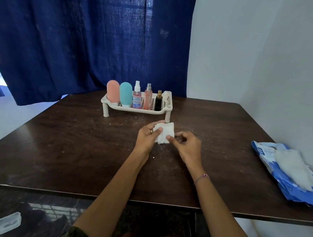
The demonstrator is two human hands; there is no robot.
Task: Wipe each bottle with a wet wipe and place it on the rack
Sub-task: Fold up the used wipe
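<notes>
Both my forearms reach over the tabletop (72, 148), left hand (147, 135) and right hand (186, 146) fingers pinched on the wet wipe (164, 132), five bottles (147, 96) upright on the rack (137, 109) beyond.

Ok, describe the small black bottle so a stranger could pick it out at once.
Find the white rack at the far edge of the dark table, before the blue curtain. Five bottles stand in a row on it. The black bottle is rightmost: shortest, opaque, gold-capped, beside the taller pink spray bottle.
</notes>
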